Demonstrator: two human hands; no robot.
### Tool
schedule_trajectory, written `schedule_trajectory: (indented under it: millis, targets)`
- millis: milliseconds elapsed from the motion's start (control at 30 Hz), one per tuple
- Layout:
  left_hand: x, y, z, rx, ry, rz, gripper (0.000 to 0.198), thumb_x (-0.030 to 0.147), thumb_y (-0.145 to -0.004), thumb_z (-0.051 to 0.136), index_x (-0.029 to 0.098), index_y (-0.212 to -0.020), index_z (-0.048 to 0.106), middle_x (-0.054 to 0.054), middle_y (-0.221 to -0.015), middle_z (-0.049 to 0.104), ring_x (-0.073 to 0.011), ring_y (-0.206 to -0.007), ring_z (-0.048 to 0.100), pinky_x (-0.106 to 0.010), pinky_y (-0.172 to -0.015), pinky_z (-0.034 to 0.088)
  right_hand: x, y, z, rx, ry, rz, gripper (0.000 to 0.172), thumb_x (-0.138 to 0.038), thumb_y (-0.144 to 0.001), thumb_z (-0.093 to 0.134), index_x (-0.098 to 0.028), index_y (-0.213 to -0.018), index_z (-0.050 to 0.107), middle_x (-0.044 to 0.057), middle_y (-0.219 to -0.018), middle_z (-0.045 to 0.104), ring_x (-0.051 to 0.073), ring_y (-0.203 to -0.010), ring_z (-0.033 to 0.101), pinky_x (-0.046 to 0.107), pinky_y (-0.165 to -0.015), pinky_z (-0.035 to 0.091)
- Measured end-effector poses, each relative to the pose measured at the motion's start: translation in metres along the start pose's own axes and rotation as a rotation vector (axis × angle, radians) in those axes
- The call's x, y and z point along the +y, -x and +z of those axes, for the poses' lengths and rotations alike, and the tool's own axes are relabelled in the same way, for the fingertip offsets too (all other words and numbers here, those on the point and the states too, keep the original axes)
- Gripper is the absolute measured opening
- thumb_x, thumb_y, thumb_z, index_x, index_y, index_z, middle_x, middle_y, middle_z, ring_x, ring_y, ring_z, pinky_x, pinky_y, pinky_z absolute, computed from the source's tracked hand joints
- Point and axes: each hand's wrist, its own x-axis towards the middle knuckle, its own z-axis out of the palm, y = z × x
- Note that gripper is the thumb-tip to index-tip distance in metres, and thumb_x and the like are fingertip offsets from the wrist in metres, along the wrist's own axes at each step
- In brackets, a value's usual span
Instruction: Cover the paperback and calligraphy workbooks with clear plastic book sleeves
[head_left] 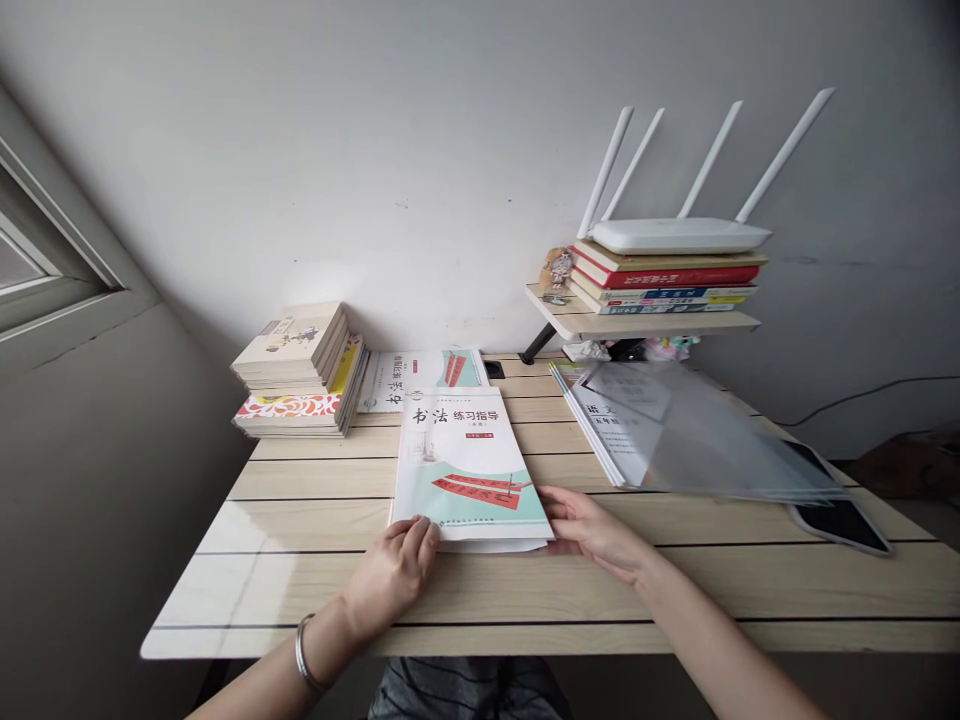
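A thin calligraphy workbook, white and pale green with red strips on its cover, lies at the middle of the desk, its near edge slightly raised. My left hand, with a silver bangle on the wrist, is closed on its near left corner. At the near right edge, my right hand grips the workbook, some fingertips hidden behind or under it. Beyond it, a similar calligraphy book lies turned sideways, partly covered by the workbook.
A stack of books stands at the desk's left. To the right, a clear plastic sheet lies over white booklets and partly over a dark tablet. Behind, a raised shelf bears books and a white router.
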Motion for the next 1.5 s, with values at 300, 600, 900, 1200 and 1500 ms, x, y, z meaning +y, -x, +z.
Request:
schedule_trajectory:
  millis: [300,600,900,1200,1500]
  targets:
    - [0.003,-0.009,0.003,-0.102,0.033,-0.068,0.013,0.009,-0.085,0.046,0.012,-0.093,0.056,-0.009,-0.087,0.062,-0.0188,-0.078,0.060,-0.035,-0.078,0.046,0.000,-0.035,0.011,0.226,0.177,-0.057,0.019,-0.030,-0.070,0.059,-0.017,-0.084,0.064,0.004,-0.074,0.072,0.018,-0.061,0.064,0.026,-0.051,0.048]
    - [-0.012,-0.006,0.002,-0.067,-0.140,0.197,0.014,0.008,-0.085,0.044,0.010,-0.085,0.058,-0.008,-0.076,0.060,-0.0172,-0.067,0.054,-0.037,-0.079,0.041,-0.003,-0.042,0.011,0.282,0.162,-0.126,0.022,-0.040,-0.063,0.061,-0.019,-0.064,0.058,0.001,-0.061,0.068,0.017,-0.056,0.060,0.026,-0.053,0.045]
    - [-0.013,-0.009,0.005,-0.034,-0.111,0.108,0.015,0.013,-0.083,0.049,0.016,-0.068,0.053,-0.001,-0.063,0.050,-0.0147,-0.059,0.046,-0.039,-0.086,0.035,0.002,-0.045,0.003,0.268,0.212,-0.056,0.017,-0.036,-0.066,0.059,-0.019,-0.064,0.055,0.001,-0.059,0.066,0.016,-0.055,0.060,0.023,-0.048,0.042]
    - [-0.016,-0.009,0.006,-0.008,-0.009,0.148,0.015,0.013,-0.081,0.052,0.017,-0.066,0.053,0.000,-0.062,0.050,-0.0134,-0.059,0.045,-0.038,-0.091,0.035,-0.036,-0.094,-0.015,0.246,0.092,-0.046,0.011,-0.012,-0.065,0.062,-0.016,-0.075,0.065,0.005,-0.076,0.073,0.016,-0.065,0.067,0.023,-0.056,0.052]
    - [-0.138,-0.100,0.033,-0.285,0.411,-0.575,0.025,0.017,-0.088,0.042,0.018,-0.098,0.065,-0.008,-0.103,0.064,-0.0181,-0.096,0.059,-0.032,-0.088,0.044,-0.072,-0.147,-0.036,0.246,0.076,-0.016,0.014,-0.010,-0.063,0.072,-0.014,-0.073,0.064,0.006,-0.069,0.071,0.015,-0.063,0.068,0.025,-0.062,0.055]
